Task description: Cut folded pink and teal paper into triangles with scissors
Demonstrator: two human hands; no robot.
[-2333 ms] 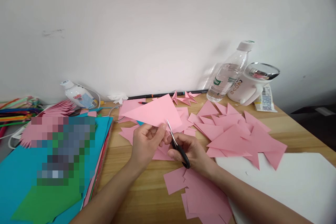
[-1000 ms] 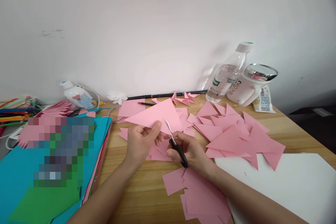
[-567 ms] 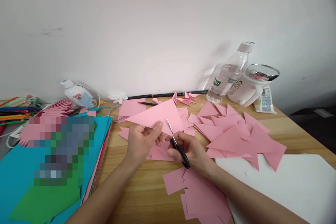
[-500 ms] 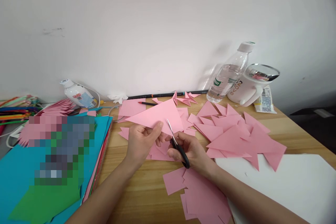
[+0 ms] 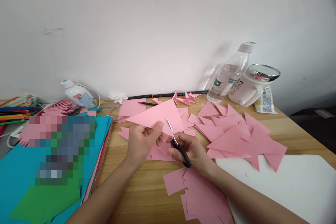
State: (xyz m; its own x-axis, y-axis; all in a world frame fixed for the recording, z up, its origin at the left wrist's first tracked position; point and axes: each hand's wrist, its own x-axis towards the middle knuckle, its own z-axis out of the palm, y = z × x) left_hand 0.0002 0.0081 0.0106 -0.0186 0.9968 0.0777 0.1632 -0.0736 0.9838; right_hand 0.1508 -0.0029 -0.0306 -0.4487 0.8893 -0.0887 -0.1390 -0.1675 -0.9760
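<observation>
My left hand [image 5: 144,143] pinches the lower edge of a folded triangle of pink paper [image 5: 154,113], thumb on top. The paper is raised above the table. In my right hand [image 5: 193,150] are black-handled scissors [image 5: 181,151], their metal blade lying across the lower right part of the pink paper. Whether the blades are parted cannot be made out. Beneath the hands lie more pink paper pieces [image 5: 164,152], partly hidden. A heap of pink triangles [image 5: 231,131] spreads to the right, and pink sheets [image 5: 203,192] lie below my right wrist.
A water bottle [image 5: 227,77] and a white mug [image 5: 243,89] stand at the wall on the right. White board or paper [image 5: 278,185] covers the front right. Coloured sheets [image 5: 15,171] are stacked on the left, beside a white bottle [image 5: 80,94]. Black pens [image 5: 168,95] lie along the wall.
Almost nothing differs. The scissors and my right hand have shifted very slightly; both hands keep their hold.
</observation>
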